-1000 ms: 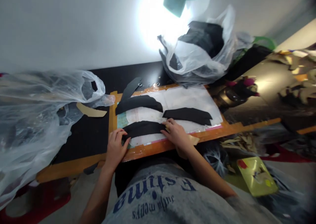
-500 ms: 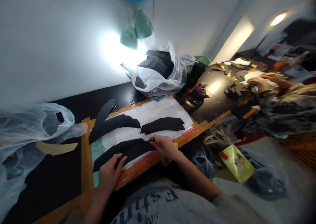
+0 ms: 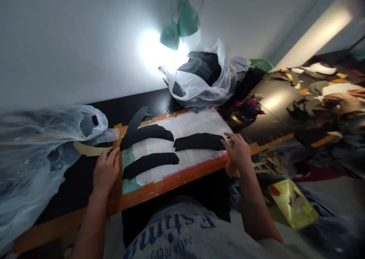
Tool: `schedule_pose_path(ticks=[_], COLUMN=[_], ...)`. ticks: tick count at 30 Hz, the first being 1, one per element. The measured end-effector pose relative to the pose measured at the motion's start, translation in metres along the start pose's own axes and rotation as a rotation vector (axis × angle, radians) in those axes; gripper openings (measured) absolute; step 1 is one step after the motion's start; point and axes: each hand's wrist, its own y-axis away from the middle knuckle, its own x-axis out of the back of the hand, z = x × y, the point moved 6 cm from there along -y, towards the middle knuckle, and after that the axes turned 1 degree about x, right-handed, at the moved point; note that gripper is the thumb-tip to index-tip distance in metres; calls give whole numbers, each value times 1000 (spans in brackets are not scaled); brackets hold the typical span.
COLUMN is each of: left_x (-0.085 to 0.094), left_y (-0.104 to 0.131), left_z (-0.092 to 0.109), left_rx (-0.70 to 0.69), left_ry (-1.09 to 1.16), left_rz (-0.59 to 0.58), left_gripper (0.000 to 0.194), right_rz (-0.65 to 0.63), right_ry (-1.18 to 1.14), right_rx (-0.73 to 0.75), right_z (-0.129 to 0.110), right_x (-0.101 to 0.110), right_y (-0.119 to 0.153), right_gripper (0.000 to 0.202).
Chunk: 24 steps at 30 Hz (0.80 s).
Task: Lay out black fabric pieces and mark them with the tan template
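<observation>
My right hand (image 3: 238,150) is at the right end of a black curved piece (image 3: 199,142), its fingers closed at that end. This piece lies flat on white sheeting on the work board (image 3: 182,175). My left hand (image 3: 107,169) is over the board's left edge, fingers slightly apart and bent. Its fingertips are by the right end of a tan curved piece (image 3: 89,149); whether they touch it I cannot tell. Another black curved piece (image 3: 151,164) lies at the front of the board, and one more (image 3: 148,133) behind it.
A plastic bag (image 3: 205,89) of stacked black pieces stands at the back under green lamps (image 3: 182,27). Another clear bag (image 3: 51,137) lies left. A dark round object with pink knobs (image 3: 248,110) stands right. A co-worker's hand (image 3: 342,101) and scraps are farther right.
My right hand has moved from the front black piece to the right-hand one. My left hand has left the front piece and moved left to the tan piece. The view has shifted.
</observation>
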Motion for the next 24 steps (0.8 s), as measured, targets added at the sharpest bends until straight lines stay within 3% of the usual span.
schedule_pose_path(ticks=[2,5,8,10,12,17,21,24], left_x=[-9,-21,-24,-21,-16,-7,0,3], left_y=[-4,-8,-14,-18,-19,-10,2,10], left_z=[-34,-76,-94,-93,-86,-64,-40,-19], left_rx=[24,52,37,2,-37,-91,-156,-178], left_ry=[-144,-263,-293,-313,-323,-297,-242,-158], left_rz=[-92,-224,-262,-243,-220,-123,31,82], left_gripper=[47,60,56,47,40,31,33,36], right_rz=[-75,-299,-516,-588,-582,-346,-393,-418], right_ry=[-82,-189,-190,-169,-160,10,282,321], right_rx=[21,75,148,186,185,144,152,127], right_z=[-9,-33,-58,-69,-75,-92,-112,-117], right_x=[-8,-33,-61,-73,-76,-66,-92,-111], right_y=[6,19,32,37,37,20,11,9], right_gripper=[37,31,29,28,25,26,31,38])
